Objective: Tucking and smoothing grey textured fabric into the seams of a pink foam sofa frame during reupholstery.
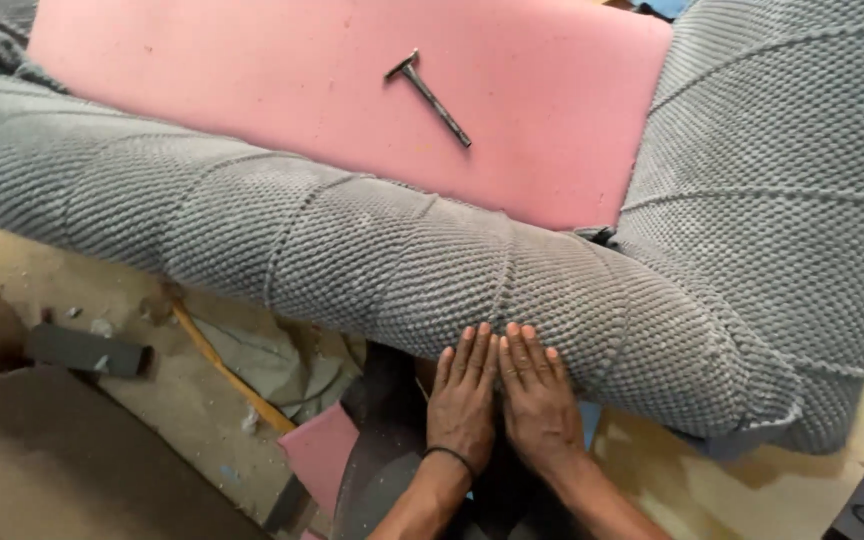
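Hands flat, side by side, thumbs touching: left hand (464,398) & right hand (539,398) press palms-down on the padded front edge of a grey knit-upholstered sofa frame (352,250), likely smoothing the fabric taut. Neither grip is clenched; both released, fingers spread, holding nothing. Beyond the fingertips, a tack hammer (428,97) rests on bare pink foam (282,80). Left of the hands, foam scraps (320,447) on the floor (152,400).

At twelve o'clock we see a metal hammer (428,97) lying on bare pink foam (282,70). At eight o'clock a dark grey block (87,350) rests on the dusty floor (152,400), with an orange strip (227,372) running diagonally beside grey fabric scraps (277,365). Near six o'clock lies a pink foam offcut (320,450).
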